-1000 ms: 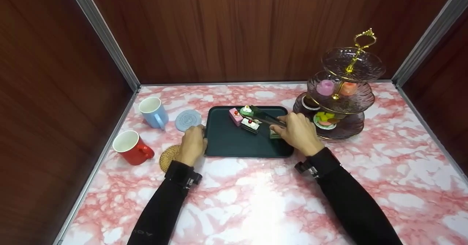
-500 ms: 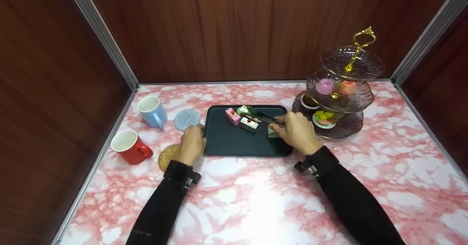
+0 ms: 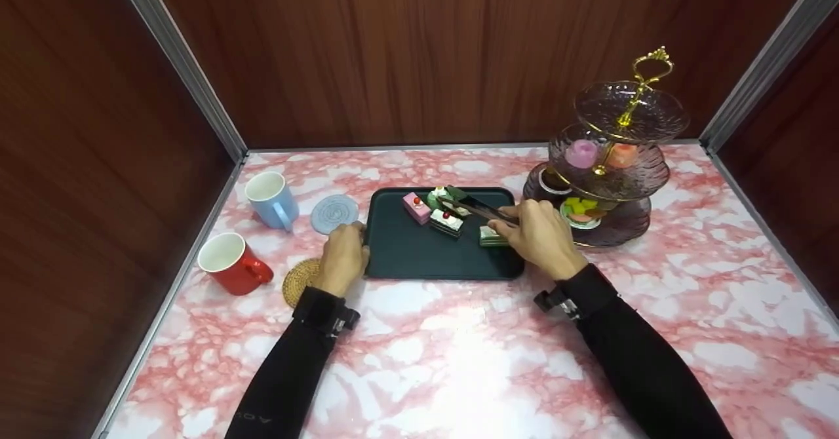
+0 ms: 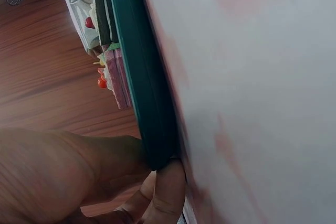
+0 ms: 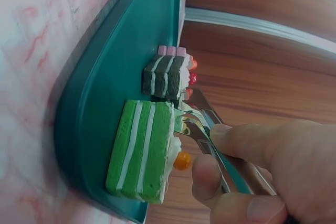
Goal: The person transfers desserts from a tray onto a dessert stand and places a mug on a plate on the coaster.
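My left hand (image 3: pixel 344 259) grips the left edge of a dark green tray (image 3: pixel 419 262); in the left wrist view, thumb and fingers (image 4: pixel 168 192) pinch its rim. My right hand (image 3: pixel 541 236) holds metal tongs (image 3: pixel 482 208), their tips at a round-topped green cake (image 3: pixel 438 196) near the tray's back edge. Beside that cake sit a pink cake slice (image 3: pixel 416 208) and a dark layered slice (image 3: pixel 447 224) with white top and red cherry. A green layered slice (image 5: pixel 139 153) with an orange topping lies under the right hand, partly hidden in the head view.
A three-tier glass stand (image 3: pixel 629 219) with small cakes rises right of the tray. On the left are a blue mug (image 3: pixel 272 203), a red mug (image 3: pixel 236 265), a blue coaster (image 3: pixel 334 213) and a woven coaster (image 3: pixel 300 282). Wood panels (image 3: pixel 419 59) enclose the table.
My right hand has shifted slightly right, showing more of the green layered slice. The tongs' arms look wider apart, and the pink slice has moved slightly left. My left hand stays on the tray.
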`<state>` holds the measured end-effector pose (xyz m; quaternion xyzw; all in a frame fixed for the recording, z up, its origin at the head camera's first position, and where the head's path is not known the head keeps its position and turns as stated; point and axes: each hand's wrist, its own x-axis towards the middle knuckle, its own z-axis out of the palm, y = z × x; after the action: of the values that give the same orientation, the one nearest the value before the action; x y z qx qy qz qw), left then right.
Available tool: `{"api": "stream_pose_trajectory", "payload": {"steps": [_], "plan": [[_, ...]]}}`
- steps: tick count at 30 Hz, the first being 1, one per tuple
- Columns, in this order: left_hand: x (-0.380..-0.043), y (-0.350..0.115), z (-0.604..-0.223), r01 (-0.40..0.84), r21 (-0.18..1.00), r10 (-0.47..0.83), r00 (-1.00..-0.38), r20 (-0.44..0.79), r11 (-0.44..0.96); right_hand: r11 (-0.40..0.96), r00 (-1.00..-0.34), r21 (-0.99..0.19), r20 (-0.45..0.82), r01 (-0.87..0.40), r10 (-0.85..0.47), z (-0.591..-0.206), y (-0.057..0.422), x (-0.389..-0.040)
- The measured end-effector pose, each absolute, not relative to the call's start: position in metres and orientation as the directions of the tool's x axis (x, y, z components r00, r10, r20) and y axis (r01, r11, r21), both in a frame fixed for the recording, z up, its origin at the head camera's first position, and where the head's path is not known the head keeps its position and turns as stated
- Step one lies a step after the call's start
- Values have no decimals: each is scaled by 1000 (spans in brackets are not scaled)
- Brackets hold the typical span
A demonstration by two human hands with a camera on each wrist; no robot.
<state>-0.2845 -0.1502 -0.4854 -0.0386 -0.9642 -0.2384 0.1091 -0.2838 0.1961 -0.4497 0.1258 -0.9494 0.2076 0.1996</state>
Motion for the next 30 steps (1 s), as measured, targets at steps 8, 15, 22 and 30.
{"api": "stream_pose_trajectory", "payload": {"steps": [8, 15, 22, 30], "plan": [[-285, -151, -485, 121, 464, 17, -975, 222, 877, 896, -903, -341, 410, -283, -129, -446, 201, -284], [-285, -150, -486, 138, 452, 33, -972, 232, 881, 904, -908, -319, 393, -285, -147, -447, 199, -288], [-285, -149, -486, 136, 451, 33, -973, 228, 882, 894, -906, -335, 396, -297, -153, -448, 198, -289], [-284, -149, -485, 130, 428, 31, -973, 230, 894, 899, -907, -343, 404, -273, -121, -445, 203, -282]]}}
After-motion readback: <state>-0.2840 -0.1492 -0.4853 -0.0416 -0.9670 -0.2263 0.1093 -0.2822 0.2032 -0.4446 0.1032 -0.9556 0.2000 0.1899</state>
